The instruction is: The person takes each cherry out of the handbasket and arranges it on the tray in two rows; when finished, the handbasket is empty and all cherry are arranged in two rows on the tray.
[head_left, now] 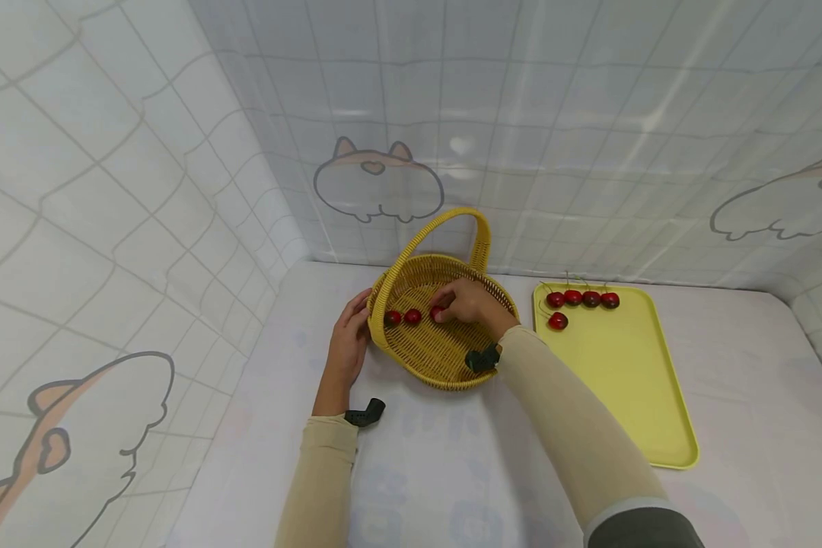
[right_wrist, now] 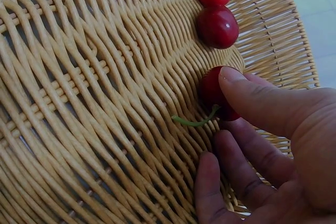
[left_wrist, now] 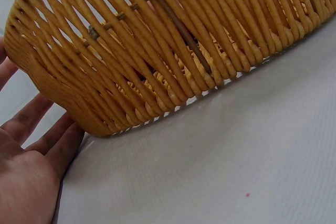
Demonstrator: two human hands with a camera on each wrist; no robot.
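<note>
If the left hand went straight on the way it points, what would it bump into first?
The woven basket, most likely: the left hand seems to lie against its outer wall, though depth is hard to judge.

My left sleeve [head_left: 325, 476], bottom left of centre, and right sleeve [head_left: 571, 415], lower right, are plain beige; a pale band [head_left: 623, 508] and dark grey cloth [head_left: 647, 530] follow at the bottom edge. Black, my left camera [head_left: 364, 414] and right camera [head_left: 482, 359]; bare, my left hand [head_left: 348, 339] and right hand [head_left: 464, 301].
</note>
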